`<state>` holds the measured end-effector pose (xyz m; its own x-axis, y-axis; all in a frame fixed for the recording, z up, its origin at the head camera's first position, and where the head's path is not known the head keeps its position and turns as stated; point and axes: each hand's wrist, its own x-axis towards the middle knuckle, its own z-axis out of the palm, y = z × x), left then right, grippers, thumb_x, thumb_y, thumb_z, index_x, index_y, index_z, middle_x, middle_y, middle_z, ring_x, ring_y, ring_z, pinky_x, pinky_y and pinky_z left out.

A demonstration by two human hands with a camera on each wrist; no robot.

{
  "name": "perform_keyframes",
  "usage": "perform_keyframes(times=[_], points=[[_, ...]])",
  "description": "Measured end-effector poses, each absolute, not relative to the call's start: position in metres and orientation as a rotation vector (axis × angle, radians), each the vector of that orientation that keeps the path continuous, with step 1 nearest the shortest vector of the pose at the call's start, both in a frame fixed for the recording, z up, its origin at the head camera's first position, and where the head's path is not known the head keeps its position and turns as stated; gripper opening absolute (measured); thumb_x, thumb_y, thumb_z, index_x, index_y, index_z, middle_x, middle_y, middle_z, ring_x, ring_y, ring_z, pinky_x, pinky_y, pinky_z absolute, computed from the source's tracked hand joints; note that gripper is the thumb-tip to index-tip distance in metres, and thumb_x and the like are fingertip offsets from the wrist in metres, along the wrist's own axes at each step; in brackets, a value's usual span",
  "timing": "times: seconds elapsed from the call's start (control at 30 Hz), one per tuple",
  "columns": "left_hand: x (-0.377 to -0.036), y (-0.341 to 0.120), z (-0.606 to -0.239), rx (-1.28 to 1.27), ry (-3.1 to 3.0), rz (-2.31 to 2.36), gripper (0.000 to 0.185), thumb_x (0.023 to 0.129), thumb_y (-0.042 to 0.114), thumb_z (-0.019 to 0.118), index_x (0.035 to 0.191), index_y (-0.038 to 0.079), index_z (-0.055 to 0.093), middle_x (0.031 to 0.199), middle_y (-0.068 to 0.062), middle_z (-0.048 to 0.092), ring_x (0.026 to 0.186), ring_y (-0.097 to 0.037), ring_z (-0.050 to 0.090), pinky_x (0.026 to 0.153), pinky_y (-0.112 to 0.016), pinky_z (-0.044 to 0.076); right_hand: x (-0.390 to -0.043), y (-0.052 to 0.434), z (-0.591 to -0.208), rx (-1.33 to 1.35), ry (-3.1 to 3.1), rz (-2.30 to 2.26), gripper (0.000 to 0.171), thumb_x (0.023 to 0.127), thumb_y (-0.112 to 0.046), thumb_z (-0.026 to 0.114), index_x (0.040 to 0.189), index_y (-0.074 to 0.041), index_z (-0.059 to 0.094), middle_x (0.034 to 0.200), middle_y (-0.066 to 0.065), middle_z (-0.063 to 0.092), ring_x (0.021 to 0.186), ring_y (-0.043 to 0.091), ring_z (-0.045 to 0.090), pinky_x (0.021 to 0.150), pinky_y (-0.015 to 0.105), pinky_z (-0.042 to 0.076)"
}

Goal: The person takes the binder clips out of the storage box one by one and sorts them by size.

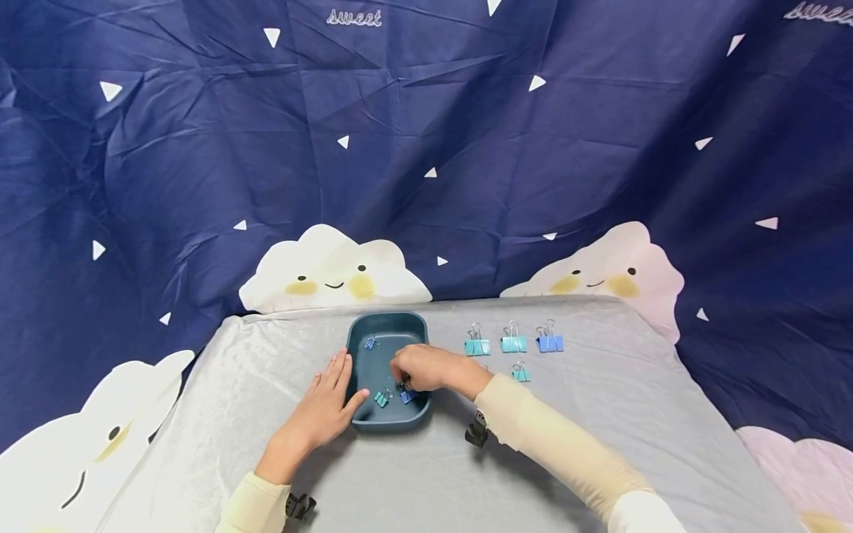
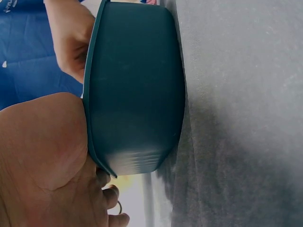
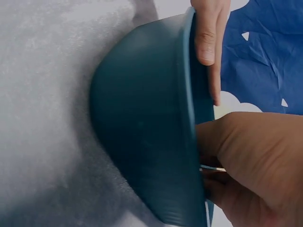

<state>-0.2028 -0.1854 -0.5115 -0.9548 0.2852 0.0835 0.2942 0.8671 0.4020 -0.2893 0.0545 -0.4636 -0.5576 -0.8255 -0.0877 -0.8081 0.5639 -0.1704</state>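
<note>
A dark teal plastic bin (image 1: pixel 389 427) stands on the grey cloth. Inside it lie a small blue binder clip (image 1: pixel 370 343) at the far left and a teal binder clip (image 1: pixel 381 399) near the front. My right hand (image 1: pixel 426 368) reaches in over the right rim, fingers curled down at another blue binder clip (image 1: pixel 408 397). A thin metal wire shows between those fingers in the right wrist view, where the bin wall (image 3: pixel 142 113) hides the fingertips. With fingers straight, my left hand (image 1: pixel 323 407) rests along the left rim, thumb over the near left part.
Right of the bin, two teal binder clips (image 1: pixel 477 346) (image 1: pixel 514 343) and a blue one (image 1: pixel 550 342) stand in a row. A smaller teal clip (image 1: pixel 521 373) sits nearer, and another is mostly hidden by my right wrist. A dark blue curtain (image 1: pixel 466 148) hangs behind.
</note>
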Motion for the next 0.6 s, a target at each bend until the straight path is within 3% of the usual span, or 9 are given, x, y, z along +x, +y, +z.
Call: perform_keyframes(times=[0.23,0.6], points=[[-0.2039,-0.185,-0.5139,-0.477,-3.019,-0.667,0.083,0.112,0.047,0.051,0.167,-0.007,0.019,0.178,-0.025,0.014,0.164,-0.045,0.016,0.128,-0.07,0.02,-0.2888,0.059,-0.4692,-1.381,2.622,-0.212,0.017,0.092,0.0,0.072,0.09,-0.016,0.071,0.089,-0.004,0.07,0.079,0.005,0.059,0.073,0.02,0.051],[-0.2069,-0.1879,-0.5182,-0.482,-3.019,-0.644,0.084,0.112,0.05,0.048,0.168,-0.006,0.018,0.179,-0.022,0.011,0.165,-0.044,0.016,0.129,-0.07,0.021,-0.2842,0.0596,-0.4714,-1.309,2.658,-0.257,0.013,0.098,-0.011,0.072,0.092,-0.02,0.065,0.095,-0.008,0.054,0.078,0.006,0.052,0.07,0.02,0.044]])
